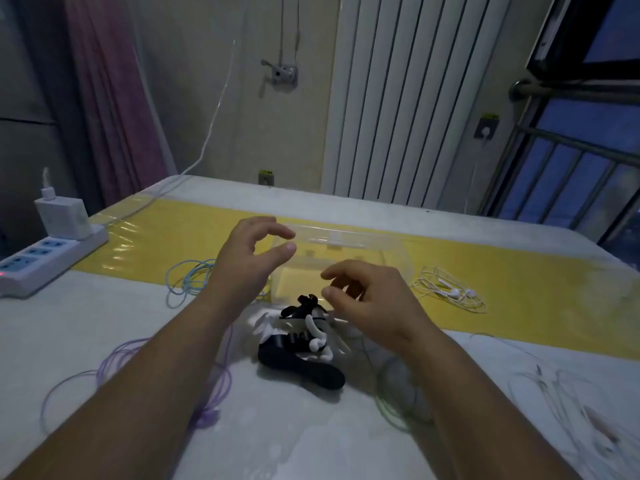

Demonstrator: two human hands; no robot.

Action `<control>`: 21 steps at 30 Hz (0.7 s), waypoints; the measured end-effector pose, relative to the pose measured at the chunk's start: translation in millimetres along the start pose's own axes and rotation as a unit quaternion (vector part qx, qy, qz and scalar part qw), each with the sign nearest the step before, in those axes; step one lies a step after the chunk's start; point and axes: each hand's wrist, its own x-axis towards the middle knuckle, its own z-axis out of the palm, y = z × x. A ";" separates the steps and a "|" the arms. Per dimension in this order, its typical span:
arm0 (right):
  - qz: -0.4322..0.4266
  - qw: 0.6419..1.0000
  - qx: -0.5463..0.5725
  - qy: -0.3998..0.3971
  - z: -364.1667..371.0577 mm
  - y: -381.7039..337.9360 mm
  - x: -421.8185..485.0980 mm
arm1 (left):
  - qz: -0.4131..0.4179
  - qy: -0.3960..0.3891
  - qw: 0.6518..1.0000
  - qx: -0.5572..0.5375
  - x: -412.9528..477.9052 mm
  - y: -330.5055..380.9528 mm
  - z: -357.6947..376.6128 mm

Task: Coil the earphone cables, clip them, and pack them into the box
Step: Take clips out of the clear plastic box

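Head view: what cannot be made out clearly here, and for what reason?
Green cable: partly hidden under the right forearm.
Purple cable: partly covered by the left forearm.
White cable, lower right: blurred, cut by the edge.
Right hand: whether it pinches anything is unclear.

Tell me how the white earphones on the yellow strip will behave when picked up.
The white earphones lie in thin, loose, uneven loops, so they will probably flop and hang down. The loops overlap, so they may snag or tangle on the way up. The buds look small, so the set is likely light.
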 end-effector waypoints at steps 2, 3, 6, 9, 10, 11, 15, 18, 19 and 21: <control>0.020 0.997 -0.044 -0.058 -1.4 -2.1 -0.1 | -0.026 0.000 1.000 -0.008 -0.6 1.7 -0.1; 0.025 0.994 -0.059 -0.087 -1.9 -1.5 -0.8 | -0.038 -0.002 0.999 -0.015 -1.3 -0.5 0.5; 0.031 0.981 -0.095 -0.165 -1.4 -2.5 -1.5 | -0.086 0.009 0.995 -0.040 -2.5 -5.8 2.2; 0.064 0.973 -0.115 -0.191 -0.2 -6.1 -1.6 | -0.106 0.037 0.991 -0.072 -1.3 -9.2 1.5; 0.075 0.972 -0.118 -0.190 0.5 -7.5 -2.2 | -0.111 0.036 0.990 -0.075 -1.7 -10.1 1.1; 0.078 0.972 -0.119 -0.187 1.4 -8.0 -2.9 | -0.114 0.034 0.990 -0.072 -1.5 -10.9 0.8; 0.072 0.978 -0.105 -0.167 3.2 -11.0 -5.5 | -0.121 0.022 0.990 -0.068 -1.8 -8.4 -1.4; 0.064 0.981 -0.100 -0.151 2.4 -13.0 -7.1 | -0.123 0.018 0.989 -0.076 -2.1 -7.9 -1.3; 0.057 0.984 -0.098 -0.136 1.5 -13.2 -7.2 | -0.124 0.019 0.989 -0.077 -1.9 -8.6 -0.9; 0.033 0.990 -0.089 -0.100 -2.0 -13.5 -7.7 | -0.126 0.020 0.989 -0.077 -1.0 -9.7 -0.9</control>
